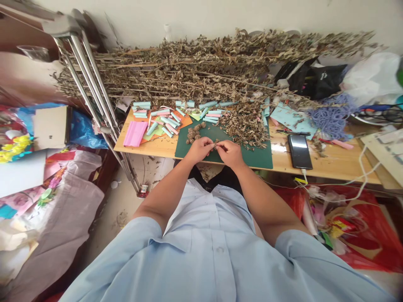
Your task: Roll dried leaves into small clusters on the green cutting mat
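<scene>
My left hand [200, 149] and my right hand [229, 152] meet near the front edge of a dark green mat [262, 159]. Both are closed, fingertips pinched round a small bit of dried plant [215, 145] between them. Just behind my left hand sits a small heap of brown dried clumps [194, 132]. A larger pile of dried leaves [247, 126] covers the mat's right part, behind my right hand. Rolled blue and pink paper pieces [170, 122] lie to the left and behind the mat.
Long dried stalks [189, 71] lie along the wall. Metal crutches [91, 79] lean at the left. A black phone [299, 151] with a white cable, purple cord [333, 111] and a light blue sheet [294, 118] are on the right. Pink paper [135, 134] lies at the table's left.
</scene>
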Demonstrator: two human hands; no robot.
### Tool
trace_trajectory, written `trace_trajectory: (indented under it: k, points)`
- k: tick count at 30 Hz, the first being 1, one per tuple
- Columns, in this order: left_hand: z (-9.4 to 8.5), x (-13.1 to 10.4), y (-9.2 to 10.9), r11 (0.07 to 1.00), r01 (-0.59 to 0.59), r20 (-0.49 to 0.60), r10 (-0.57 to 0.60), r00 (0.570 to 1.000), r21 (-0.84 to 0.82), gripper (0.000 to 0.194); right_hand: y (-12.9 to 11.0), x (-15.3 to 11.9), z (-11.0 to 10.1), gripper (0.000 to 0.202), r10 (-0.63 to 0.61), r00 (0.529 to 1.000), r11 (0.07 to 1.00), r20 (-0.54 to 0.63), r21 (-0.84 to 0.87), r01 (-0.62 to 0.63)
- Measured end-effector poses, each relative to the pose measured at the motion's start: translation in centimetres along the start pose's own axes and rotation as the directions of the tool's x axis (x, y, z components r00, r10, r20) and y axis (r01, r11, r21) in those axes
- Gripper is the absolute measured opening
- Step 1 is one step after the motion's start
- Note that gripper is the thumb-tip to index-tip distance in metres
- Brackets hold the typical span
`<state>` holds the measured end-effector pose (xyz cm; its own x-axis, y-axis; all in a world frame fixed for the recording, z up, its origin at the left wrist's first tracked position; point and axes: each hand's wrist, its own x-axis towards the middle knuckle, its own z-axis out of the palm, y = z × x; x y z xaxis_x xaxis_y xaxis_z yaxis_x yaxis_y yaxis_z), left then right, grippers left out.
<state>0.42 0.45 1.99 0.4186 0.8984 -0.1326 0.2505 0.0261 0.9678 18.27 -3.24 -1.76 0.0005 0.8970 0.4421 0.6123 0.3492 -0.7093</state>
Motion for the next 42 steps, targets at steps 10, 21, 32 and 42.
trace_trajectory:
  k: [10, 21, 32, 42]
  points:
    - [0.07, -0.28, -0.01, 0.996, -0.001, -0.015, 0.003, 1.0, 0.085, 0.031, -0.09, 0.11, 0.07, 0.013, 0.016, 1.0, 1.0, 0.007, -0.02, -0.016]
    - [0.39, -0.42, -0.51, 0.986, -0.055, -0.032, 0.061, 0.998, 0.157, 0.025, -0.19, 0.16, -0.06, 0.013, -0.008, 1.0, 1.0, -0.002, 0.004, 0.008]
    - [0.25, -0.39, -0.13, 0.988, -0.044, 0.01, 0.043, 0.999, 0.148, 0.021, 0.03, 0.21, -0.04, 0.017, 0.076, 0.996, 0.994, 0.042, 0.076, -0.079]
    - [0.2, -0.36, 0.06, 0.988, -0.026, 0.015, 0.024, 1.0, 0.153, 0.023, -0.18, 0.17, -0.05, 0.016, -0.008, 1.0, 1.0, 0.022, 0.0, 0.008]
